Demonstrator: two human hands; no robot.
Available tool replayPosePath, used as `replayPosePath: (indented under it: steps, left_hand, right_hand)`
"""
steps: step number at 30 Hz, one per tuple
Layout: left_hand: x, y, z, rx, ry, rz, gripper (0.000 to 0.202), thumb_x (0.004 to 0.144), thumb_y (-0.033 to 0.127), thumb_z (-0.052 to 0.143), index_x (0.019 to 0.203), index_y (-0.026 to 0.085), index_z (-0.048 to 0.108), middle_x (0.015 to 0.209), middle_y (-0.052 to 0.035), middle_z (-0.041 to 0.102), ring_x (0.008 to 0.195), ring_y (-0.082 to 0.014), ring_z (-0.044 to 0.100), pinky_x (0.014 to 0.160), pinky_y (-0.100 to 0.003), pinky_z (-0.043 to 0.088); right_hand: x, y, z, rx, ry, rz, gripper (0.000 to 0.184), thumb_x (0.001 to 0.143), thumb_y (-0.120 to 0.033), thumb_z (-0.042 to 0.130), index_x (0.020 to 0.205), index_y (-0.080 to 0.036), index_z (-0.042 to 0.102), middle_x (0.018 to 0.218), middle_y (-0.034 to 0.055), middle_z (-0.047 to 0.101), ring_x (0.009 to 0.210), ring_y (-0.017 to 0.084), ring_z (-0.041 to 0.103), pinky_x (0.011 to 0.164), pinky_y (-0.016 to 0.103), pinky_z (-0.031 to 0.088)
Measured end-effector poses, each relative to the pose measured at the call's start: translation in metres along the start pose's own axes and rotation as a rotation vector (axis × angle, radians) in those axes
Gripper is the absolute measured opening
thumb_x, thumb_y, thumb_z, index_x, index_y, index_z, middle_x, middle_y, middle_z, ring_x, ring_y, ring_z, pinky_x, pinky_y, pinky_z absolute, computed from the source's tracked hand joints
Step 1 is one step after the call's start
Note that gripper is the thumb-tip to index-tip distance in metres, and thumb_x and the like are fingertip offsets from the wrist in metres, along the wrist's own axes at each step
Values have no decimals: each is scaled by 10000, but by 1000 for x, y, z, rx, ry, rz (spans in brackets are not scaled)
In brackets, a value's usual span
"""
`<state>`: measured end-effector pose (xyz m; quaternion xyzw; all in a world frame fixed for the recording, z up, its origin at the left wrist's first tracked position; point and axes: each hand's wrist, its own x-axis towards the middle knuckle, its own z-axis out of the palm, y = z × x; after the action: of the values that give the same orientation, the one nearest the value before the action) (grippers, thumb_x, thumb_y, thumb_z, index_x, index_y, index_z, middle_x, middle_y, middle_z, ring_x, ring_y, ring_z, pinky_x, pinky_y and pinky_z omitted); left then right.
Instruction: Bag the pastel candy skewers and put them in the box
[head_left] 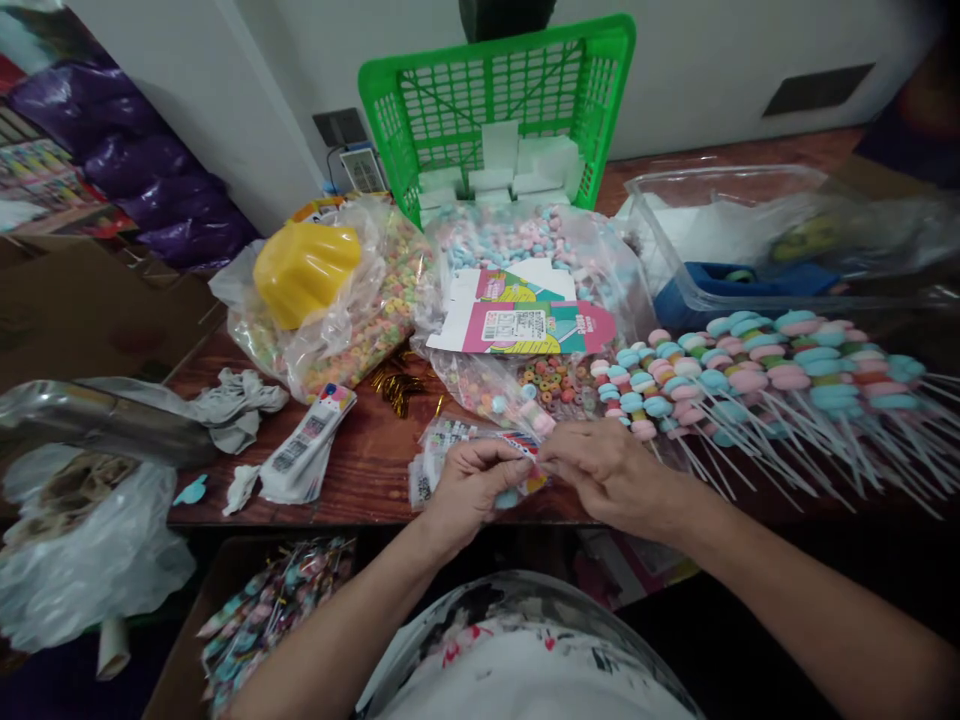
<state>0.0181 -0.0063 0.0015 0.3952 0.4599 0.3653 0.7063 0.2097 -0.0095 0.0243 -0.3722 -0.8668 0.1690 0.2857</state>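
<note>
Both hands meet above the front edge of the table. My left hand (469,488) is closed, thumb against fingers, on what looks like a candy skewer; a light-blue candy piece (507,498) shows below its fingertips. My right hand (619,472) pinches at the same spot, and its fingers hide what they hold. Beneath and behind the hands lie clear printed wrappers (435,455). To the right is a heap of candy skewers (780,375), pink and blue pieces on white sticks. Gold twist ties (397,388) lie behind the wrappers.
Bags of ring candy (367,320) and pink-blue candy (540,235) stand behind, with flat printed cartons (517,325) on top. Further back are a green basket (495,80) and a clear bin (750,300). Printed cards (307,450) lie left; a box of wrapped skewers (277,610) sits below.
</note>
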Motion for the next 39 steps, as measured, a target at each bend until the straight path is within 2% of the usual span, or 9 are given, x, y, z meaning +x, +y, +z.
replayPosePath:
  steps: [5,8,10,16,23,26,33,35,39]
  left_hand:
    - [3,2,-4,-144,207,133,302,583,379,820,727,145,693,494,43,541,341,-38,395,281,-131,261]
    - [0,4,-7,-180,272,256,242,602,341,817,704,154,701,585,32,563,438,-51,464,339,-139,348]
    - [-3,2,-8,-152,241,344,194,646,328,795,728,165,728,717,4,612,584,-71,546,446,-145,427]
    - [-15,-14,-19,-171,78,296,307,806,401,656,1038,210,722,945,-49,703,937,-168,612,883,-285,467]
    - [-27,-22,-16,-8,67,342,330,840,415,607,1093,218,686,1104,-47,659,1081,-190,560,1027,-308,381]
    - [-29,-21,-9,63,-10,313,352,849,468,574,1032,188,685,918,-37,667,909,-159,601,920,-277,449]
    - [-20,-21,-13,2,-90,104,407,788,559,606,810,154,570,516,60,477,404,-52,411,418,-167,353]
    - [-18,-19,-20,-31,-121,55,406,785,549,614,760,150,544,516,58,483,358,-34,375,370,-152,305]
    - [-19,-13,-31,-106,-326,-77,465,736,589,630,732,132,545,560,-10,578,406,-106,532,375,-195,407]
  right_hand:
    - [13,-11,26,382,329,306,308,851,-225,577,1158,-205,563,781,0,618,653,123,548,621,251,431]
    - [19,-24,48,571,432,453,259,785,-267,666,1032,-205,622,719,-25,581,584,110,508,547,236,416]
    - [22,-31,62,580,446,402,65,809,-228,624,848,-195,664,720,-9,586,652,125,532,604,249,433]
    - [23,-35,78,612,601,297,125,836,-176,598,855,-239,704,803,6,594,763,138,547,670,256,448]
    - [20,-43,82,402,741,188,238,839,-133,575,959,-281,718,893,46,565,828,170,547,689,315,468]
    - [19,-45,83,341,809,158,231,834,-126,565,902,-282,721,894,47,599,850,188,556,749,360,466]
    - [19,-35,64,502,716,249,134,829,-135,570,847,-224,668,895,47,630,856,181,602,789,351,494]
    - [17,-32,46,283,651,122,249,847,-110,537,1020,-248,652,1054,69,642,993,206,580,888,403,455]
    - [11,-25,16,-266,123,-329,423,870,-87,477,1249,-256,558,1304,35,579,1263,269,410,1039,503,260]
